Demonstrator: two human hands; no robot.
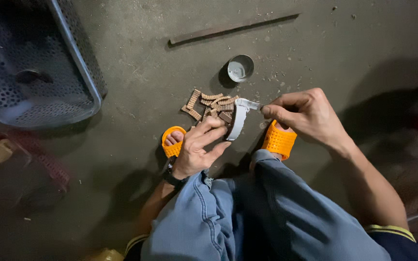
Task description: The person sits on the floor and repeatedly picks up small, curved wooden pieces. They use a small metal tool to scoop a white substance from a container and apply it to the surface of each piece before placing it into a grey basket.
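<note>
Nearest, blue denim knees (267, 208) filling the lower middle, with a black wristband (172, 178) just past the left one. Beyond them, two orange perforated sandals (279, 141) planted on the grey concrete floor (136, 72), well apart.

Between the sandals, a curved grey-white strip (238, 122) held above the floor. Left hand (197, 147) curled in from the left, fingers narrow, fingertips closed on the strip's lower end. Right hand (310, 116) coming in from the right, thumb and forefinger pinched tight on a small pale piece at the strip's upper end; whether that piece is part of the strip or separate cannot be told.

Just behind the strip, touching the floor, a loose heap of small brown ridged pieces (209, 104), some overlapping, partly hidden by the left fingers.

Farther on, near the heap but apart from it, a small round metal tin (240, 67), open-topped, apparently empty with a pale bottom showing. Beyond that, a long thin dark bar (233, 28) lying flat.

Far left, a blue perforated plastic basket (78, 63), tilted, holding one dark rounded object of uncertain kind.
</note>
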